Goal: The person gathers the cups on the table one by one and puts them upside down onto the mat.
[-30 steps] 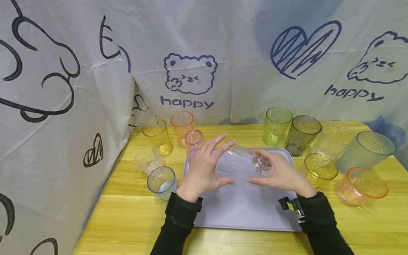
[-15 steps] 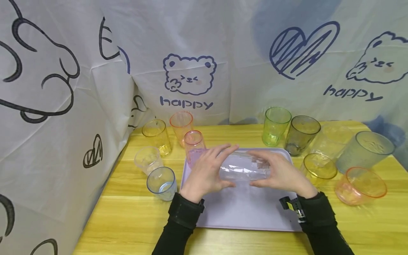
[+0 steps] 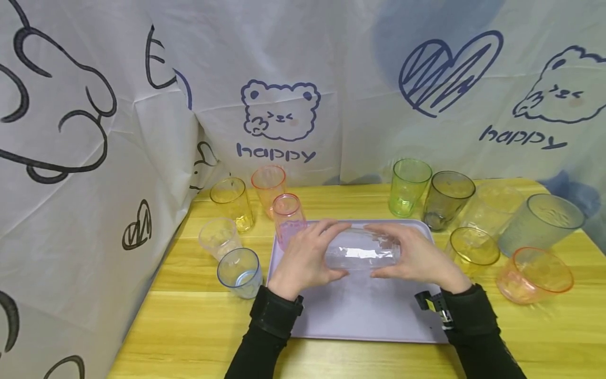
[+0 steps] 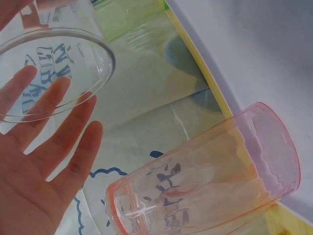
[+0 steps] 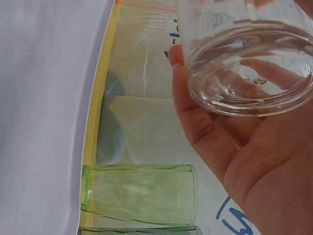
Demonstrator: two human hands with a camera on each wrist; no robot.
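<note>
A clear drinking glass (image 3: 362, 254) lies sideways in the air over the lilac tray (image 3: 366, 310), between both hands. My left hand (image 3: 305, 258) holds its rim end, with the fingers spread along the rim (image 4: 108, 58) in the left wrist view. At the base end, my right hand (image 3: 416, 255) grips the glass with fingers above and thumb below. The right wrist view shows the thick glass base (image 5: 254, 93) against that palm. Just beyond the left hand, a pink glass (image 3: 289, 221) stands upright near the tray's back left corner.
To the left stand a yellow glass (image 3: 232, 202), an orange-rimmed glass (image 3: 269, 189), a small clear glass (image 3: 220, 239) and a blue-rimmed glass (image 3: 240, 273). A green glass (image 3: 410, 187), a grey glass (image 3: 447, 200) and several others, including an orange bowl-like glass (image 3: 534, 276), line the right.
The clear glass has turned from slanting away to lying level between the hands. My left hand has come down slightly onto its rim end; the right hand has barely moved.
</note>
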